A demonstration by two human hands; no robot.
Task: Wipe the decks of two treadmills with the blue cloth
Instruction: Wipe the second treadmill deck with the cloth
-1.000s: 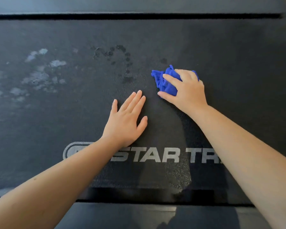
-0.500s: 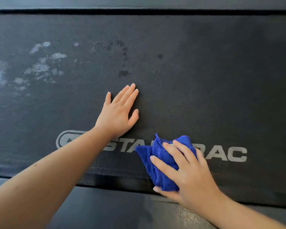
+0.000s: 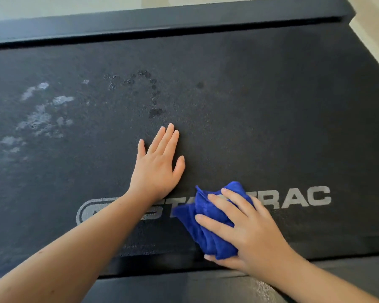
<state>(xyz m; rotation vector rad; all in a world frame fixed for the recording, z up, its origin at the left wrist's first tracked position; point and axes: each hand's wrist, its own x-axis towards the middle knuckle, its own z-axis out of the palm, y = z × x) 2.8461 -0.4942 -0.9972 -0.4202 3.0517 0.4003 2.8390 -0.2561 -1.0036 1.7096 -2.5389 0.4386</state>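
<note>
Blue cloth (image 3: 208,228) lies bunched, creased, under right hand (image 3: 247,232).

Beyond the far edge of the treadmill deck (image 3: 271,84) we see only a narrow pale strip (image 3: 74,5), greenish-white and smooth; whether it is floor or wall we cannot tell. Past the deck's far right corner lies a beige band (image 3: 376,33). The light is soft, bright and even.
</note>
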